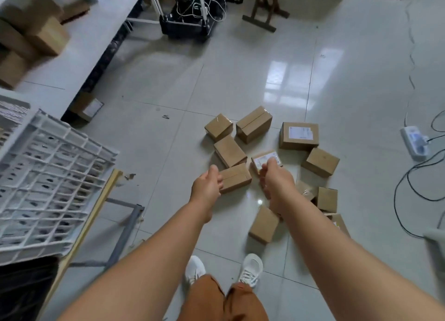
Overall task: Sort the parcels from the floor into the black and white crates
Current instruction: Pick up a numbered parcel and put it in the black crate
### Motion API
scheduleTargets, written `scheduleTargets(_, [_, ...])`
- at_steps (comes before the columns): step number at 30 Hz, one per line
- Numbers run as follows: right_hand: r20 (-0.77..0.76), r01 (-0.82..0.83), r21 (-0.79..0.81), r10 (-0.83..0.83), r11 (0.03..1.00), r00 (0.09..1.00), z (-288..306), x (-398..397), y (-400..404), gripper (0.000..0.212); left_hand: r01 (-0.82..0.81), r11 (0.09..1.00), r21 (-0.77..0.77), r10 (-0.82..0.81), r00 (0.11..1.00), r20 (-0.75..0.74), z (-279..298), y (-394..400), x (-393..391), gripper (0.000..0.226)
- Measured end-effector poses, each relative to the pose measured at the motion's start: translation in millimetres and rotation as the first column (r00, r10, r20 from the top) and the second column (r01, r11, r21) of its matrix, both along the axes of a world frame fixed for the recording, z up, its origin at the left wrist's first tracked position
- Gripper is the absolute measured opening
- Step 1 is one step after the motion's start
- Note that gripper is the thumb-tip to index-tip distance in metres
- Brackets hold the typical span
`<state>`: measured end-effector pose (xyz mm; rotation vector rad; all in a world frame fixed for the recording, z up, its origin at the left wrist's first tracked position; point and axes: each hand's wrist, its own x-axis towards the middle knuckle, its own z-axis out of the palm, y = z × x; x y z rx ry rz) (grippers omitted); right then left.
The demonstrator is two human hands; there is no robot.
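At far left, up on a frame: white crate [48,176], tilted, lattice wall facing the camera. Just beneath its near edge, at bottom left: a dark shape, perhaps the black crate [21,294], too blurred to confirm. Further back at left: white counter [79,53] with blurred cartons.

Centre floor [168,140]: loose ring of brown parcels, most plain, two with visible white labels. Left hand [208,184] at the near end of a plain parcel [234,178], fingers curled round its edge, apparently gripping. Right hand [274,178] just beside it, on a small labelled parcel [263,161]; fingers bent over its near end, thumb hidden, so grip or mere touch cannot be told. Further right: bigger labelled box [299,135] and several plain boxes trailing back under the right forearm. At far right, well apart: power strip [415,142] with cables.

For doing this step well, probably: secure each box across its short sides before lifting, raise straight up to avoid nudging neighbours, read the label side to decide the crate, then swing left and lower in rather than toss.
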<state>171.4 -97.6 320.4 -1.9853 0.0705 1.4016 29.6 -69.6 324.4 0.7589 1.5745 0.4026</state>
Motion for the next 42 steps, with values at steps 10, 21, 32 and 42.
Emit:
scheduleTargets(10, [0.051,-0.071,-0.075,0.075,0.995,0.996,-115.0,22.3,56.1,0.036,-0.089,0.992,-0.089,0.085,0.995,-0.045,-119.5,61.4,-0.1,0.021])
scheduleTargets(21, [0.034,-0.191,-0.196,0.201,0.962,0.979,-296.5,28.7,132.9,0.034,-0.086,0.96,-0.266,0.053,0.99,-0.128,-312.5,141.0,-19.8,0.025])
scheduleTargets(32, [0.09,-0.319,-0.229,0.347,0.92,0.934,-446.1,23.7,162.1,0.056,0.005,0.928,-0.373,-0.065,0.986,-0.15,-465.0,169.9,-18.3,0.06])
scheduleTargets(42, [0.056,-0.291,-0.242,0.312,0.926,0.948,-498.7,25.3,165.1,0.061,-0.147,0.888,-0.435,0.117,0.989,-0.096,-510.9,167.2,-5.7,0.055])
